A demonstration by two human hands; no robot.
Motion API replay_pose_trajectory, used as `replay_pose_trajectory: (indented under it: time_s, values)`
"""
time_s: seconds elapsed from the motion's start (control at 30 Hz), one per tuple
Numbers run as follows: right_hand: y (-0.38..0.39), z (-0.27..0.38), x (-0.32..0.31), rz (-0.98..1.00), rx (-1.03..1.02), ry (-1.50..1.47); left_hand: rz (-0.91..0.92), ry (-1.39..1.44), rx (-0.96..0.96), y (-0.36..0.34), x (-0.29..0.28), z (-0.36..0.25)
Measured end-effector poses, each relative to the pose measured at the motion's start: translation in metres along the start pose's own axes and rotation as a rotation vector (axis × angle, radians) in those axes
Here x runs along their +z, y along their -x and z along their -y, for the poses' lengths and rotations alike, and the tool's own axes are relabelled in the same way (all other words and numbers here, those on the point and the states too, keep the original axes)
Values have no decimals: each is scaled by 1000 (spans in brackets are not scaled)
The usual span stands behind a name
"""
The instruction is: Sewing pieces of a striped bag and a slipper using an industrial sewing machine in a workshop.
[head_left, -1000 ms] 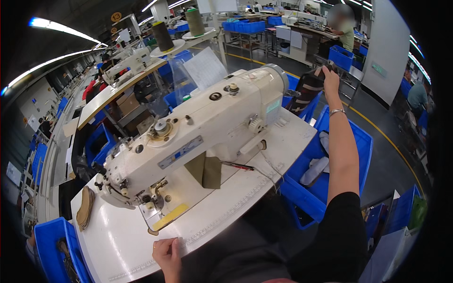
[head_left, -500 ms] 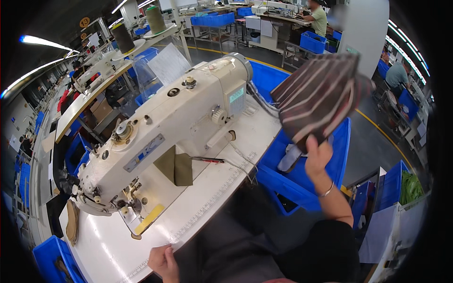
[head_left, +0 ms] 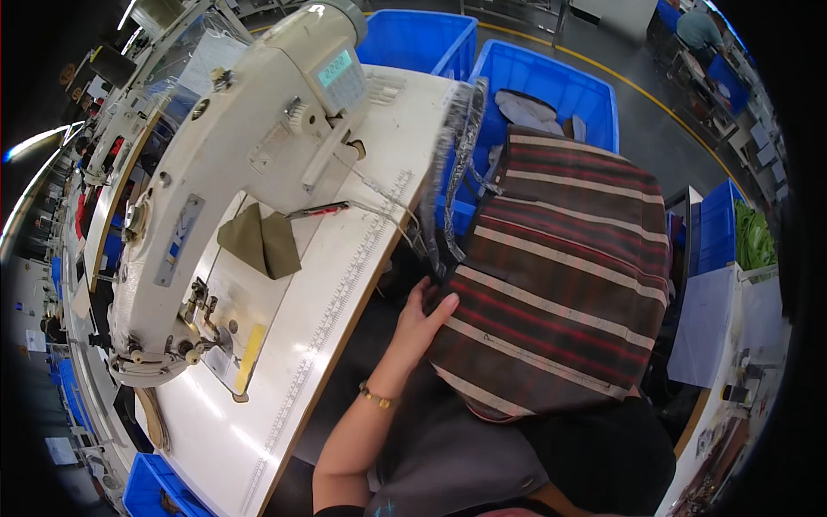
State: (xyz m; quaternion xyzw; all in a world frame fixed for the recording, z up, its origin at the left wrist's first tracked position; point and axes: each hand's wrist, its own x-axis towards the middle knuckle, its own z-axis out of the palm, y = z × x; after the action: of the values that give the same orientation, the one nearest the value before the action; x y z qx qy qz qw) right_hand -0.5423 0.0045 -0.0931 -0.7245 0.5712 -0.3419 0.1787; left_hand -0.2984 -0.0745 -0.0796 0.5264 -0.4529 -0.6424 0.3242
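A large striped fabric piece (head_left: 560, 276), brown with red and cream bands, lies over my lap to the right of the sewing table. My left hand (head_left: 422, 319) is at its left edge, fingers stretched and apart, the thumb tip overlapping the cloth. Whether that thumb presses on it I cannot tell. My right hand is out of sight, with the fabric covering the place where my right arm leads. The white sewing machine (head_left: 250, 146) stands on the table at left. Under its arm lie a folded olive cloth piece (head_left: 263, 241) and red-and-black thread snips (head_left: 319, 210).
Behind the fabric stands a blue bin (head_left: 594, 95) holding pale and grey pieces; another blue bin (head_left: 422, 39) is beside it. Plastic-wrapped cables (head_left: 461, 155) hang off the table edge (head_left: 345, 319). A small blue bin (head_left: 155, 482) sits at lower left.
The striped fabric has come from the raised right hand over the bin down onto my lap, spread wide. My left hand has moved from the table's front edge to the fabric. The view has shifted right and down.
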Motion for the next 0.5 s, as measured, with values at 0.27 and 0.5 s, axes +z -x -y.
replay_pose_trajectory:
  time_s: [0.27, 0.5]
  values:
    - [47, -42, -18, 10, 255, -207, -36, 209, 39, -45, 23, -14]
    - [78, -90, -38, 19, 458, -370, -28, 467, -112, -35, 16, -10]
